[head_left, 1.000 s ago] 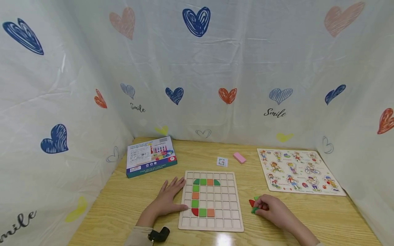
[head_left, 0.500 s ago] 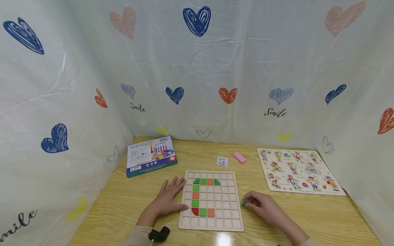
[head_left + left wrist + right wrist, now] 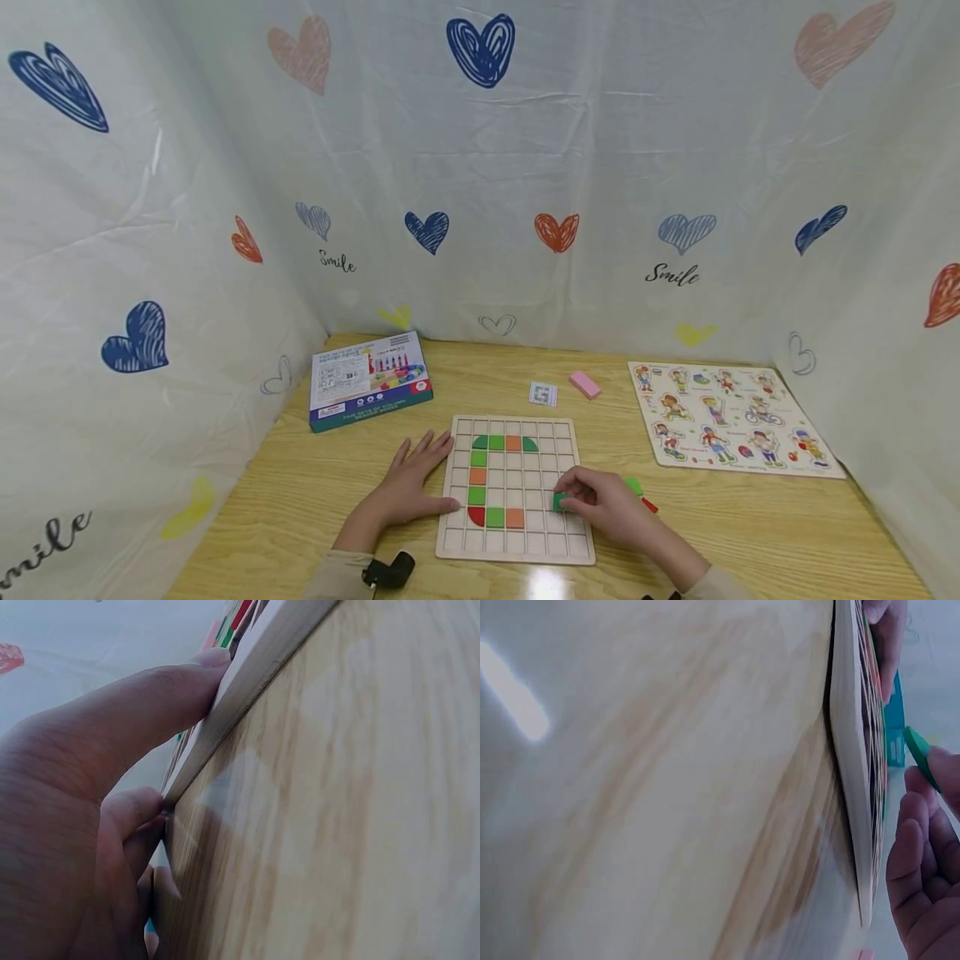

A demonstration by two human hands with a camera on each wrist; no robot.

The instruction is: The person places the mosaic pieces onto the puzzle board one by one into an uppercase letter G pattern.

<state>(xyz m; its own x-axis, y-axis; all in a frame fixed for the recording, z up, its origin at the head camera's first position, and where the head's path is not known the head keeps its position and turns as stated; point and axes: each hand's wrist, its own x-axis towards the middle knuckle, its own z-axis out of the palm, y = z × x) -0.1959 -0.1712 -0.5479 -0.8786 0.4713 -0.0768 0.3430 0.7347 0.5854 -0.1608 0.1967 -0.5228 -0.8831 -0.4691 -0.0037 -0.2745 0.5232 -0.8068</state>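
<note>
A wooden grid board [image 3: 513, 546] lies on the table, bearing green and orange squares, dark green rounded corner tiles and a red rounded corner tile [image 3: 476, 516], set in a C-like line. My left hand [image 3: 408, 483] lies spread at the board's left side. In the left wrist view its thumb [image 3: 172, 690] touches the board's edge. My right hand [image 3: 607, 507] pinches a dark green tile [image 3: 558, 502] over the board's right columns. The right wrist view shows this green tile [image 3: 921, 754] between thumb and finger, raised off the board; its full shape is partly covered.
Beside the right hand lie a light green tile [image 3: 633, 486] and a red piece [image 3: 649, 505]. Behind the board are a small pattern card [image 3: 543, 394] and a pink block [image 3: 585, 384]. A game box [image 3: 371, 382] stands back left, a picture puzzle [image 3: 731, 417] back right.
My right hand has moved left from the loose pieces to above the board, carrying the dark green tile. The loose pieces now show behind it. My left hand has stayed in place.
</note>
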